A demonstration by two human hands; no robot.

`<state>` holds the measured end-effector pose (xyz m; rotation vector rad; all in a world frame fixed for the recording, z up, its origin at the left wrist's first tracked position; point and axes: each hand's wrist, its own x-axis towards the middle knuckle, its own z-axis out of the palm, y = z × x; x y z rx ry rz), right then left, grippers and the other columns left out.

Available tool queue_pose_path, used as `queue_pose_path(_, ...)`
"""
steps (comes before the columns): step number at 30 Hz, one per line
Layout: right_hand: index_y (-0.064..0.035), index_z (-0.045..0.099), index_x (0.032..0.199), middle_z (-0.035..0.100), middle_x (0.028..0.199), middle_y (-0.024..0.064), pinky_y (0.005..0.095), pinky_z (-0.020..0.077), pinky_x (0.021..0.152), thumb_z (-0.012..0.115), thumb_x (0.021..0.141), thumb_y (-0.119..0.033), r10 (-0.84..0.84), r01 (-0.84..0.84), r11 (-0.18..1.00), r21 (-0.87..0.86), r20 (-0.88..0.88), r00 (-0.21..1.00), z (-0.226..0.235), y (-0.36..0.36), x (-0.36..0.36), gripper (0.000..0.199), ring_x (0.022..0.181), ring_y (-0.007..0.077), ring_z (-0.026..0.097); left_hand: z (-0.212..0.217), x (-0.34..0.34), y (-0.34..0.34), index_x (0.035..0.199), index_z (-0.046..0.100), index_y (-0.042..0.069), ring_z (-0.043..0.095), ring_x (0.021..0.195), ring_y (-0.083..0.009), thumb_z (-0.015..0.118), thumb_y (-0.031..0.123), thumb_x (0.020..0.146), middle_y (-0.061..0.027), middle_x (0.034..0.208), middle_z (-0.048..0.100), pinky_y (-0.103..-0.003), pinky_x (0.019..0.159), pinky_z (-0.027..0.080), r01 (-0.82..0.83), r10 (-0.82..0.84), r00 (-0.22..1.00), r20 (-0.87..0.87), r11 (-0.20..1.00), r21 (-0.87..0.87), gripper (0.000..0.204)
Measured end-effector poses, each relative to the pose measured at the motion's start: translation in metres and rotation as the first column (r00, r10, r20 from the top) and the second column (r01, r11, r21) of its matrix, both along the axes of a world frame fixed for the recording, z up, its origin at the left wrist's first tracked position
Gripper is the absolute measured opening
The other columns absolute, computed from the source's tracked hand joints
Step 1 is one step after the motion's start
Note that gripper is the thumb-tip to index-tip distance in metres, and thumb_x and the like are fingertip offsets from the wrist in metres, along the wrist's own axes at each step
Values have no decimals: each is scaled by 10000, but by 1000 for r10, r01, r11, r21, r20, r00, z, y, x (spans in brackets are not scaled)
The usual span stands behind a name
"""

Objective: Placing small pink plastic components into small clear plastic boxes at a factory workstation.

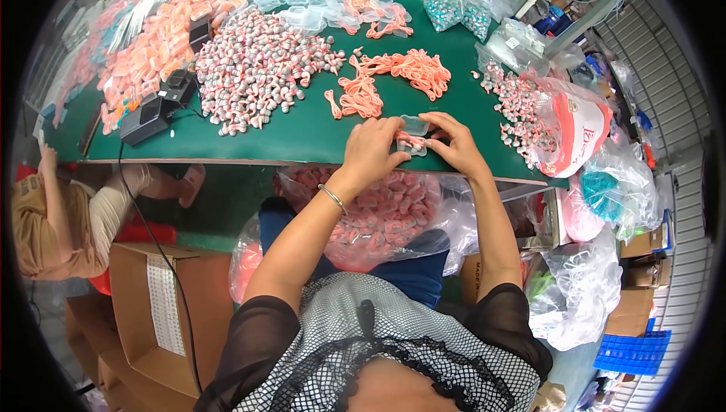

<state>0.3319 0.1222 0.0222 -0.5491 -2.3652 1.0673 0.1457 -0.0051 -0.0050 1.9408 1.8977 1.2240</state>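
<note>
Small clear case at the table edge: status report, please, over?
Left hand and right hand both gripping the small clear plastic case. Pink cord inside. Loose pink cords just beyond, nothing blocking.

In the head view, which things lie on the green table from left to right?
Heap of orange packed cases → black box device → pile of grey-and-pink earplugs → orange cords → small clear case held between left hand and right hand → open bag of earplugs.

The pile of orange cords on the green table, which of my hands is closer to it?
Left. Your left hand lies just below the lower end of the orange cords; your right hand sits farther out to their right. Both hold the small clear case between them.
</note>
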Motion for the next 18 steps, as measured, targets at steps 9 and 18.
queue_pose_path(9, -57, 635, 1236, 615, 1200, 85, 251, 524, 731, 696, 771, 64, -79, 79, 997, -8, -33, 996, -8, -7, -3, 485, 850, 127, 609, 1, 0, 0, 1187, 537, 88, 603, 961, -277, 837, 262, 687, -81, 990, 653, -407, 818, 442, -9, 9, 1000, 14, 1000, -1, 609)
queue_pose_path(18, -39, 651, 1184, 621, 1136, 76, 234, 521, 710, 672, 789, 76, -163, 162, 987, -18, -144, 976, -18, -18, -5, 412, 800, 107, 608, -1, 0, 0, 1179, 522, 81, 609, 944, -278, 848, 253, 674, -82, 978, 652, -409, 804, 441, -8, 7, 1000, 21, 1000, 15, 625)
